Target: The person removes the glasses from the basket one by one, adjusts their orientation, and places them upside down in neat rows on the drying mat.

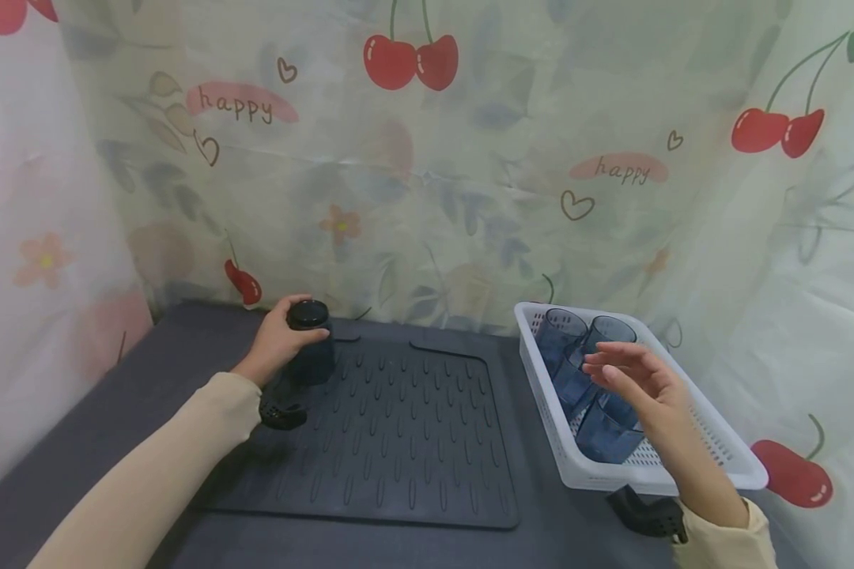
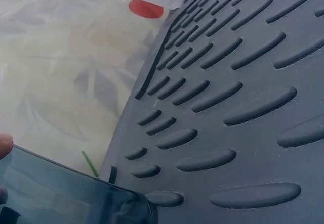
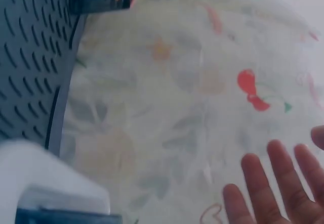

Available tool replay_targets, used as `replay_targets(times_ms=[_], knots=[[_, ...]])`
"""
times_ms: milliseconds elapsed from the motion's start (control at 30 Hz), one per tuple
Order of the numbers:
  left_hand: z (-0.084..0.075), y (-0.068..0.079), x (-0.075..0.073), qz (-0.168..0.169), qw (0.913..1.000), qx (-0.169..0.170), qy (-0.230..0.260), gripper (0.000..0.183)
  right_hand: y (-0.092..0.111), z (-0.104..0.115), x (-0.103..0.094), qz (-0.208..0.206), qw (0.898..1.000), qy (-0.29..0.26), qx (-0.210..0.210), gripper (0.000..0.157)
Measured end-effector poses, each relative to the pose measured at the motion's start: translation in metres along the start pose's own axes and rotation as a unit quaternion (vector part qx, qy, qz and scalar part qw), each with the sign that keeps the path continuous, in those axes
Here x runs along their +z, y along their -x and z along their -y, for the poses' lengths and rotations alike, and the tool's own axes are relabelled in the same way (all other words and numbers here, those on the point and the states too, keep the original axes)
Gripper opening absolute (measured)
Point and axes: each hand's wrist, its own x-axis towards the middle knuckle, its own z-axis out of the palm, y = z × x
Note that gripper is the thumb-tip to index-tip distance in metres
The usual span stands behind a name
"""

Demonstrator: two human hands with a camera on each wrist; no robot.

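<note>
Left hand: grip clamped on blue tumbler at far-left corner of drying mat. Right hand: grip apart over perforated basket, right of mat.

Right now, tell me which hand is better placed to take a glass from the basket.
Likely the right hand: it holds nothing and is at the white basket of glasses. The left hand is across the mat, gripping an upturned glass.
</note>
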Motion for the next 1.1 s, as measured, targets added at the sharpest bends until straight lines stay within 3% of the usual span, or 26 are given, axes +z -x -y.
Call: replay_targets(times_ms=[267, 400, 567, 700, 967, 1100], knots=[[0.001, 0.0, 0.0, 0.0, 1.0, 0.004, -0.001, 0.074, 0.003, -0.016, -0.015, -0.073, 0.991, 0.112, 0.009, 0.042], [0.0, 0.001, 0.0, 0.0, 1.0, 0.008, 0.0, 0.074, 0.005, -0.027, -0.021, -0.083, 0.975, 0.202, 0.04, 0.049], [0.0, 0.001, 0.0, -0.001, 1.0, 0.007, 0.002, 0.073, 0.008, -0.038, -0.029, -0.062, 0.959, 0.251, 0.114, 0.066], [0.0, 0.001, 0.0, 0.0, 1.0, 0.004, 0.0, 0.074, 0.01, -0.044, -0.033, -0.048, 0.953, 0.268, 0.135, 0.073], [-0.001, 0.002, 0.0, 0.002, 1.0, 0.005, 0.001, 0.075, 0.012, -0.053, -0.038, -0.012, 0.917, 0.336, 0.214, 0.084], [-0.001, 0.001, 0.0, 0.002, 1.0, 0.004, 0.001, 0.074, 0.012, -0.056, -0.042, 0.021, 0.918, 0.327, 0.224, 0.086]])
